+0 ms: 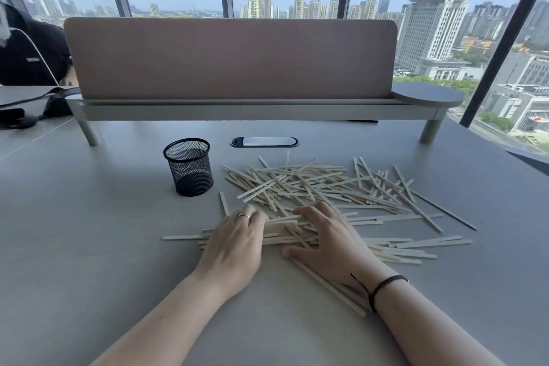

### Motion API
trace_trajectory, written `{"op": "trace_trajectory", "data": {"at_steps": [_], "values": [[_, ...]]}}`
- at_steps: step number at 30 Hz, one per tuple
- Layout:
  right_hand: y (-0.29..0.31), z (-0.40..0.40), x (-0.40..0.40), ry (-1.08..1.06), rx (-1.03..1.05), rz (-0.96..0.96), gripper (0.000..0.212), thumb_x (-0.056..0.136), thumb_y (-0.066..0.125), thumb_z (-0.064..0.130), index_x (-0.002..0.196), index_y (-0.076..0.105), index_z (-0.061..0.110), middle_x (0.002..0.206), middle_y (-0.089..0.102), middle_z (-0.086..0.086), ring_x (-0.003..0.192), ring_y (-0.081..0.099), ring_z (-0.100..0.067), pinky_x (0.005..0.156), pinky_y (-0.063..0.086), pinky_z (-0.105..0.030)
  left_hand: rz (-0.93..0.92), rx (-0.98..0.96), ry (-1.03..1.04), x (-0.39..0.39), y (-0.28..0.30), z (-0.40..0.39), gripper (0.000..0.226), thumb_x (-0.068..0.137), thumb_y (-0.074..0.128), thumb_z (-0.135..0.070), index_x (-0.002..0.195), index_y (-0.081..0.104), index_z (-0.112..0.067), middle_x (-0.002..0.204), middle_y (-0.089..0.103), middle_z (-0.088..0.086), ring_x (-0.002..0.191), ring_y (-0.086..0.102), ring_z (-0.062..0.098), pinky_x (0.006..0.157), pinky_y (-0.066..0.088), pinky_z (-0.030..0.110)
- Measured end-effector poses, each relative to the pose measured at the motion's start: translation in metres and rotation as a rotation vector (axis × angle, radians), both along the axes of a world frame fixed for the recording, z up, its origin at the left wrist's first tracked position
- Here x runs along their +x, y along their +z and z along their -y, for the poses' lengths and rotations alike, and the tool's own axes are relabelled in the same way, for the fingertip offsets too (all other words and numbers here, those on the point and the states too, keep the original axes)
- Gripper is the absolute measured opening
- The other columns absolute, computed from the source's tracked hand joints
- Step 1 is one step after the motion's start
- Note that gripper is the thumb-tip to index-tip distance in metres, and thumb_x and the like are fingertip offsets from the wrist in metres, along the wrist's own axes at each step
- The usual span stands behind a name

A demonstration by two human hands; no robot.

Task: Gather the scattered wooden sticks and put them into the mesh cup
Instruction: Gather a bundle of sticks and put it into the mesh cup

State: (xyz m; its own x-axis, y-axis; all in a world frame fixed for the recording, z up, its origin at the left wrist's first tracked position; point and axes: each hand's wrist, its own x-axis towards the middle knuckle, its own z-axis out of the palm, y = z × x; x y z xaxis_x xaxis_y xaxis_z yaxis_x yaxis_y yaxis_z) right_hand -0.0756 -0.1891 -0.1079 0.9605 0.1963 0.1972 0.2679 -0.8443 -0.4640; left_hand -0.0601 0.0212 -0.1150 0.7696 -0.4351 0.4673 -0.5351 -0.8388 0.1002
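Note:
Several thin pale wooden sticks lie scattered in a wide pile across the grey desk. A black mesh cup stands upright and looks empty, left of the pile's far edge. My left hand, with a ring, rests palm down on the near left part of the pile, fingers curled around a small bundle of sticks. My right hand lies palm down beside it, fingers spread over the same bundle. A few sticks run under my right wrist.
A desk divider panel on a raised shelf spans the back of the desk. An oval cable port sits just beyond the pile. Dark gear and a person in black are at the far left. Windows lie behind.

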Motion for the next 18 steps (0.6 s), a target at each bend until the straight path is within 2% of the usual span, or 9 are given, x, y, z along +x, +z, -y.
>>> {"op": "trace_trajectory", "data": {"at_steps": [2, 5, 6, 8, 10, 12, 14, 16, 18], "values": [[0.002, 0.000, -0.001, -0.003, 0.008, 0.014, 0.084, 0.065, 0.061, 0.077, 0.138, 0.039, 0.042, 0.129, 0.047, 0.015, 0.122, 0.048, -0.012, 0.102, 0.041, -0.034, 0.024, -0.030, -0.004, 0.000, 0.003, -0.002, 0.024, 0.079, 0.038, -0.001, 0.090, 0.054, -0.015, 0.087, 0.057, 0.005, 0.070, 0.058, 0.030, 0.059, 0.043, 0.035], [0.006, 0.000, -0.003, 0.004, 0.039, 0.039, 0.093, 0.069, 0.069, 0.069, 0.145, 0.020, 0.045, 0.136, 0.047, 0.016, 0.126, 0.044, -0.007, 0.106, 0.036, -0.031, 0.056, -0.102, -0.030, 0.002, 0.005, -0.004, 0.008, 0.093, 0.050, -0.008, 0.088, 0.049, -0.015, 0.084, 0.055, 0.006, 0.059, 0.058, 0.032, 0.051, 0.032, 0.030], [0.007, 0.000, -0.005, 0.008, 0.050, 0.036, 0.098, 0.070, 0.071, 0.066, 0.147, 0.013, 0.046, 0.136, 0.047, 0.017, 0.126, 0.043, -0.004, 0.107, 0.035, -0.030, 0.070, -0.144, -0.025, 0.004, 0.006, -0.005, 0.012, 0.098, 0.044, -0.017, 0.088, 0.050, -0.013, 0.085, 0.057, 0.007, 0.058, 0.058, 0.034, 0.047, 0.034, 0.031], [0.008, -0.001, -0.006, 0.010, 0.071, 0.017, 0.108, 0.071, 0.072, 0.064, 0.150, 0.002, 0.046, 0.130, 0.048, 0.017, 0.122, 0.044, 0.000, 0.105, 0.035, -0.029, 0.130, -0.213, -0.003, 0.007, 0.010, -0.008, 0.036, 0.105, 0.032, -0.033, 0.087, 0.052, -0.010, 0.083, 0.060, 0.007, 0.056, 0.060, 0.035, 0.038, 0.042, 0.035], [0.007, -0.001, -0.006, 0.009, 0.076, 0.017, 0.111, 0.071, 0.072, 0.065, 0.150, -0.002, 0.046, 0.125, 0.050, 0.017, 0.117, 0.045, 0.001, 0.103, 0.035, -0.028, 0.183, -0.261, -0.009, 0.008, 0.016, -0.012, 0.049, 0.106, 0.028, -0.047, 0.085, 0.054, -0.011, 0.075, 0.064, 0.004, 0.055, 0.063, 0.032, 0.037, 0.044, 0.035], [0.007, 0.000, -0.004, 0.008, 0.052, 0.016, 0.104, 0.071, 0.070, 0.067, 0.150, 0.006, 0.047, 0.123, 0.051, 0.018, 0.115, 0.045, 0.001, 0.100, 0.034, -0.026, 0.186, -0.290, -0.030, 0.006, 0.019, -0.018, 0.054, 0.102, 0.029, -0.058, 0.083, 0.054, -0.014, 0.065, 0.065, -0.001, 0.051, 0.063, 0.030, 0.038, 0.040, 0.030], [0.005, 0.000, -0.002, 0.009, -0.015, 0.012, 0.088, 0.071, 0.065, 0.072, 0.146, 0.027, 0.046, 0.122, 0.051, 0.018, 0.117, 0.047, -0.004, 0.097, 0.035, -0.025, 0.170, -0.311, -0.014, 0.005, 0.019, -0.023, 0.060, 0.098, 0.028, -0.067, 0.081, 0.052, -0.015, 0.059, 0.064, -0.001, 0.049, 0.063, 0.032, 0.040, 0.036, 0.028], [0.004, 0.000, -0.001, 0.012, -0.071, 0.008, 0.071, 0.072, 0.062, 0.076, 0.134, 0.049, 0.044, 0.118, 0.052, 0.018, 0.115, 0.049, -0.008, 0.093, 0.035, -0.024, 0.138, -0.364, -0.010, 0.005, 0.018, -0.026, 0.063, 0.094, 0.028, -0.075, 0.079, 0.050, -0.017, 0.058, 0.060, -0.002, 0.051, 0.063, 0.032, 0.041, 0.037, 0.029], [0.005, -0.001, -0.002, 0.011, -0.080, -0.002, 0.066, 0.072, 0.060, 0.077, 0.128, 0.057, 0.042, 0.119, 0.051, 0.018, 0.114, 0.048, -0.008, 0.091, 0.034, -0.024, 0.107, -0.506, -0.057, 0.004, 0.022, -0.028, 0.059, 0.093, 0.036, -0.075, 0.073, 0.045, -0.020, 0.055, 0.047, -0.008, 0.047, 0.056, 0.018, 0.043, 0.041, 0.028]]}}
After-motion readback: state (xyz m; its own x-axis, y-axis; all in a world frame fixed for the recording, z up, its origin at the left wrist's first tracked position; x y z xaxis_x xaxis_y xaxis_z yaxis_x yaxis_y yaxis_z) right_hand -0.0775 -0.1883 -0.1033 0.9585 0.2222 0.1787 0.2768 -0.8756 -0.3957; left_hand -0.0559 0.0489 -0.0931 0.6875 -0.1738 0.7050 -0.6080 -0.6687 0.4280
